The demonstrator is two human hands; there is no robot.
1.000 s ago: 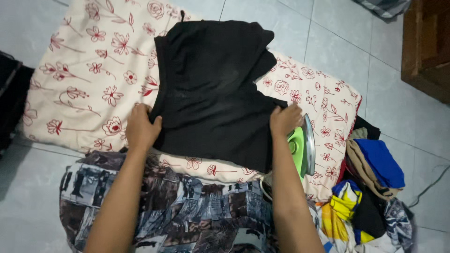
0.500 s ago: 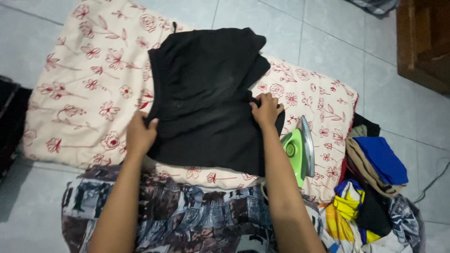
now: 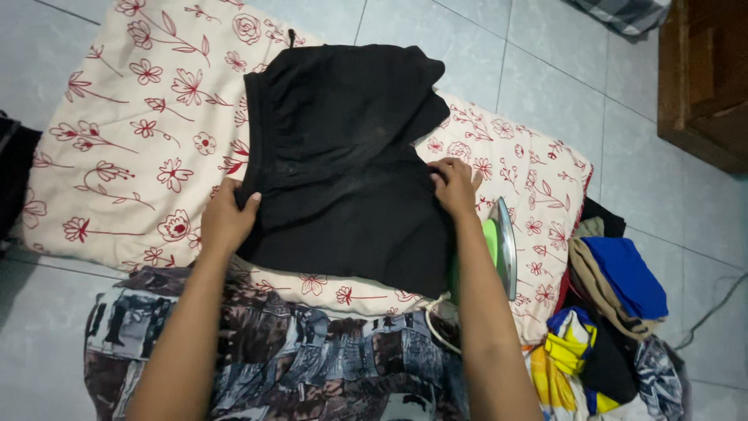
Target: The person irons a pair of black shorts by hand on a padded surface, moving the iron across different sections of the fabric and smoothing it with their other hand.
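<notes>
Black garment (image 3: 343, 156) lies spread flat on a cream cloth printed with red flowers (image 3: 132, 125), which covers a pad on the tiled floor (image 3: 545, 70). Left hand (image 3: 226, 218) rests on the garment's left edge — its fingers (image 3: 248, 204) are curled together and pinch the fabric there. Right hand (image 3: 454, 187) sits on the right edge near a notch in the cloth, fingers bent and closed on the black fabric. A green iron (image 3: 499, 248) stands on its side just beside the right forearm, touching the flowered cloth. A printed grey-and-brown fabric (image 3: 312, 359) lies under both forearms at the near edge. Folded clothes — a blue piece on top (image 3: 623, 273) — are stacked to the right. A dark wooden cabinet (image 3: 705, 78) stands on the floor at the upper right.
</notes>
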